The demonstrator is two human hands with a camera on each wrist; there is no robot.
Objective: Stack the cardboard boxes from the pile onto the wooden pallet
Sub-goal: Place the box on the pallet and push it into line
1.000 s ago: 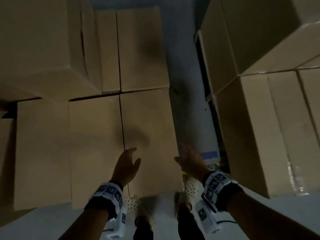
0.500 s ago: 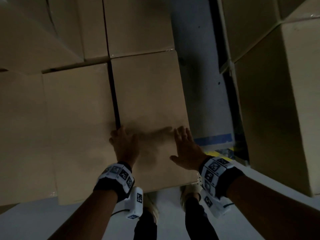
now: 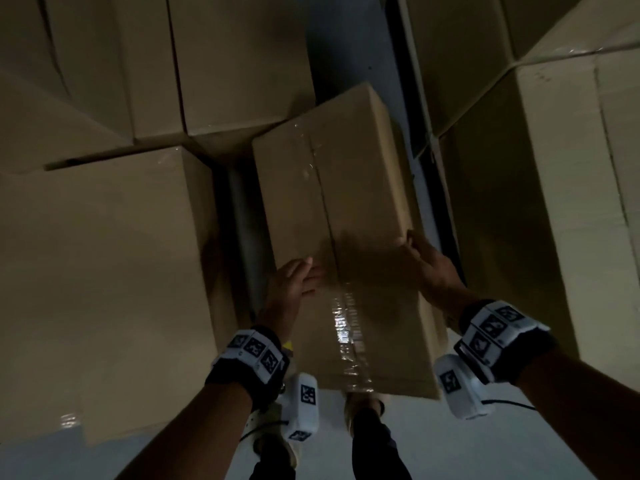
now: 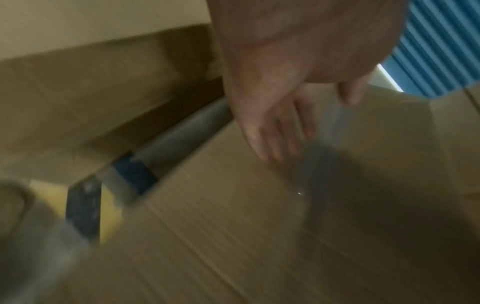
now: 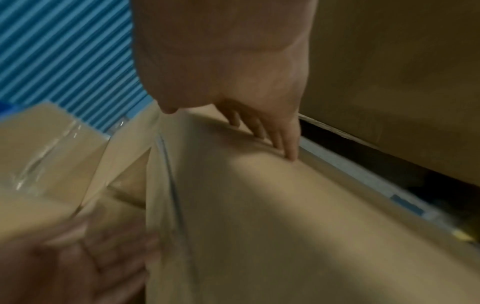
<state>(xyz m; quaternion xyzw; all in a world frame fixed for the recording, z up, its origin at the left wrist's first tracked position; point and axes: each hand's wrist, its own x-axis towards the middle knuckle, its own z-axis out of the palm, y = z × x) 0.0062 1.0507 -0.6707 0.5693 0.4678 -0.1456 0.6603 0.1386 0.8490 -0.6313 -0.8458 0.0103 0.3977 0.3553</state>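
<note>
A brown cardboard box [image 3: 346, 202] with clear tape along its seam stands out from the pile, turned at an angle, its near end over my feet. My left hand [image 3: 298, 282] lies on its taped face near the left edge, fingers straight; the left wrist view shows the left hand [image 4: 272, 123] flat on the box [image 4: 259, 226]. My right hand [image 3: 422, 258] holds the box's right edge, thumb on top and fingers over the side. In the blurred right wrist view, the right hand [image 5: 246, 102] sits on that edge of the box [image 5: 285, 205]. I see no pallet plainly.
More boxes of the pile [image 3: 104, 254] stand close on the left and behind [image 3: 242, 64]. A tall box stack [image 3: 536, 202] rises on the right across a narrow floor gap. Grey floor [image 3: 52, 459] lies below. A blue corrugated wall [image 4: 441, 51] is behind.
The box has come out of the pile toward me and turned, leaving a gap on its left. My right hand has shifted from its face to its right edge.
</note>
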